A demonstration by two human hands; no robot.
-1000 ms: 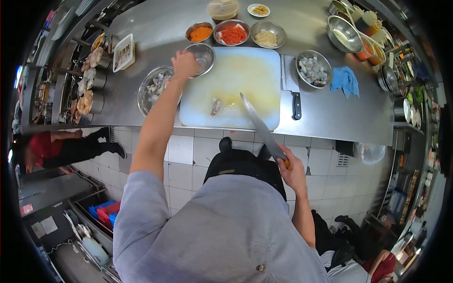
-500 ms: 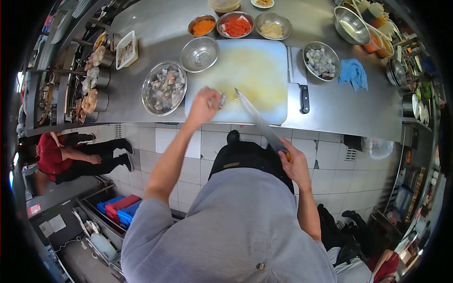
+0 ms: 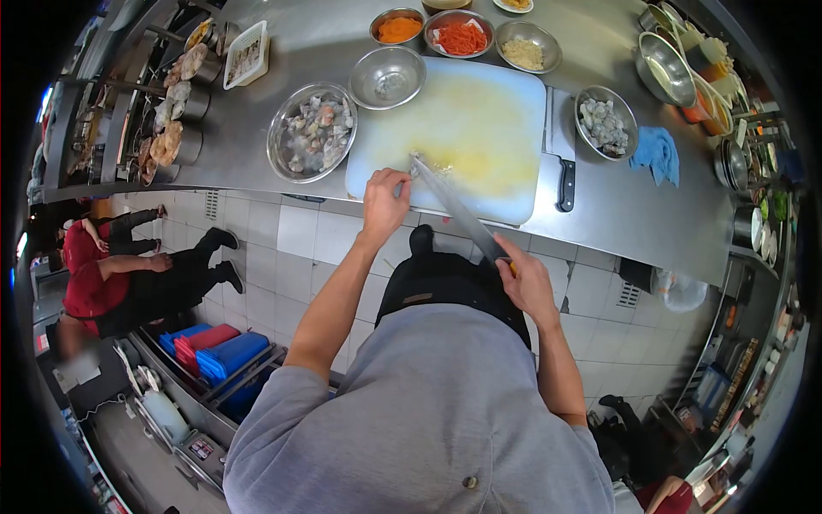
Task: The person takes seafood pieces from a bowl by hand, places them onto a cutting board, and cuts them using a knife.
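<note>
My right hand (image 3: 524, 278) is wrapped round the yellow handle of a long knife (image 3: 458, 210), whose tip rests over the white cutting board (image 3: 488, 111). My left hand (image 3: 387, 199) is closed at the board's front edge, fingers pinched on a small greyish piece of seafood (image 3: 414, 168) beside the knife tip; the piece is mostly hidden. Left of the board is a steel bowl of seafood pieces (image 3: 312, 133). An almost bare steel bowl (image 3: 387, 77) overlaps the board's back left corner. To the right sits a bowl of grey seafood (image 3: 604, 125).
Bowls of orange food (image 3: 400, 30), red shreds (image 3: 460, 38) and pale chopped food (image 3: 524, 53) stand behind the board. A black-handled cleaver (image 3: 566, 184) and a blue cloth (image 3: 656, 154) lie right. Co-workers in red (image 3: 94, 278) are at the left.
My left hand has come from the small steel bowl down to the seafood piece by the knife tip. My right hand still holds the knife. The whole view has shifted.
</note>
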